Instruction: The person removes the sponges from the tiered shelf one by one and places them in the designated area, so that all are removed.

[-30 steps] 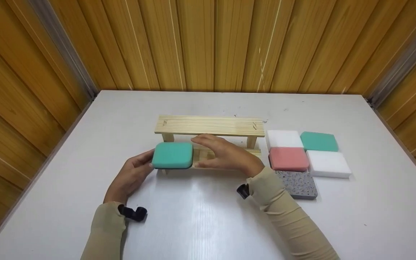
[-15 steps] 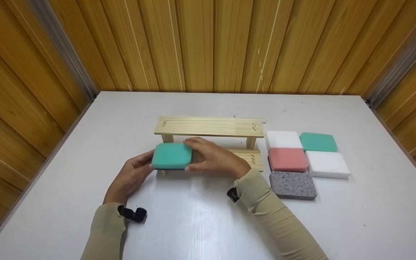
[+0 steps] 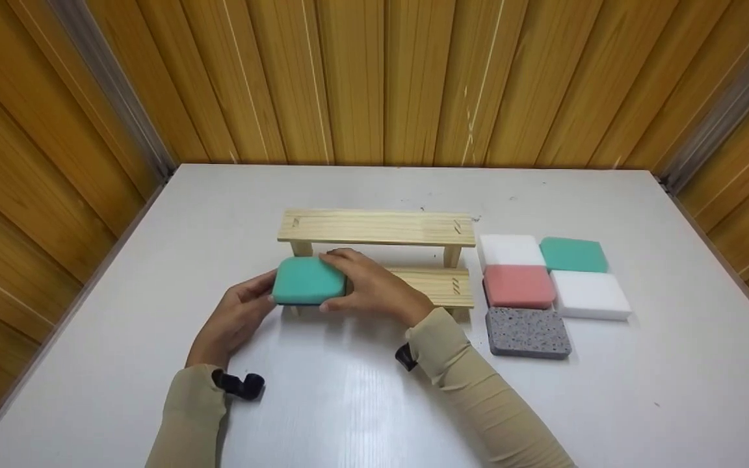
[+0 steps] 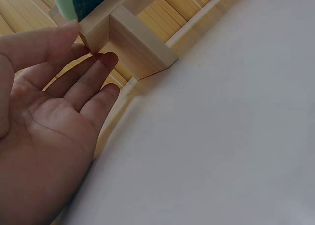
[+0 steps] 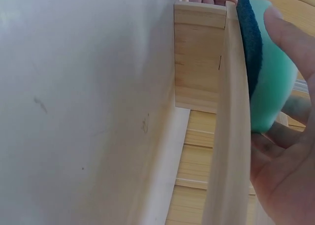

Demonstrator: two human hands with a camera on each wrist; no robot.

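Note:
A green sponge (image 3: 309, 281) with a dark scouring layer underneath lies flat on the left end of the lower step of a two-step wooden rack (image 3: 374, 226). My right hand (image 3: 374, 286) holds the sponge's right end, thumb at the near side and fingers at the far side. In the right wrist view the thumb (image 5: 290, 35) presses on the green foam. My left hand (image 3: 235, 322) is at the step's left end. Its thumb tip meets the sponge's lower corner in the left wrist view, while the other fingers (image 4: 93, 82) reach loosely beside the wooden end.
Right of the rack lie two white sponges (image 3: 511, 250) (image 3: 590, 296), a pink sponge (image 3: 519, 286), another green sponge (image 3: 574, 255) and a speckled grey sponge (image 3: 528, 333). A wood-patterned wall (image 3: 384, 84) rises behind the white table (image 3: 322, 416).
My right hand has moved left along the lower step and come round the sponge's right end. The left hand and the sponge have hardly moved.

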